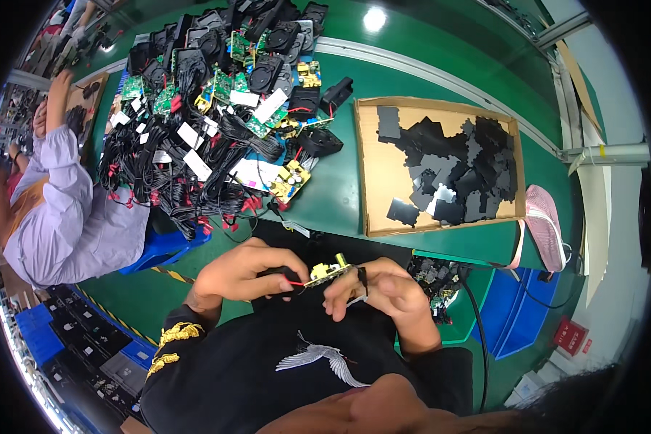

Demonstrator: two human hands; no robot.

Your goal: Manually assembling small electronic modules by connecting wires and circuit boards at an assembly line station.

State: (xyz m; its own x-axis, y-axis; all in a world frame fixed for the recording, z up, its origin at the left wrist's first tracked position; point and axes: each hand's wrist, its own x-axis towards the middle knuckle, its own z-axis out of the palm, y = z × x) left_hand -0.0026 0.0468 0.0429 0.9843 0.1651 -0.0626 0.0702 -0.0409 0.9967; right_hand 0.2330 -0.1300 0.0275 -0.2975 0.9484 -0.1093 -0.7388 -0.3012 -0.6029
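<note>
In front of my chest is a small circuit board (327,273) with yellow parts and a metal-coloured part standing up from it. My right hand (380,289) is closed round its right end, where a black cable and a pale strip show by the fingers. On the other side, my left hand (249,272) is closed in a pinch, its index fingertip against the board's left end. A red wire (294,283) runs from the left thumb tip to the board. Some dark material shows between the left fingers, too shadowed to name.
A heap of boards, fans and black cables (217,130) covers the green bench's left side. Right of it, a cardboard tray (364,173) holds black cut sheets, beside a pink pouch (545,226). Below are blue bins (515,307). A co-worker's sleeve (61,163) is at left.
</note>
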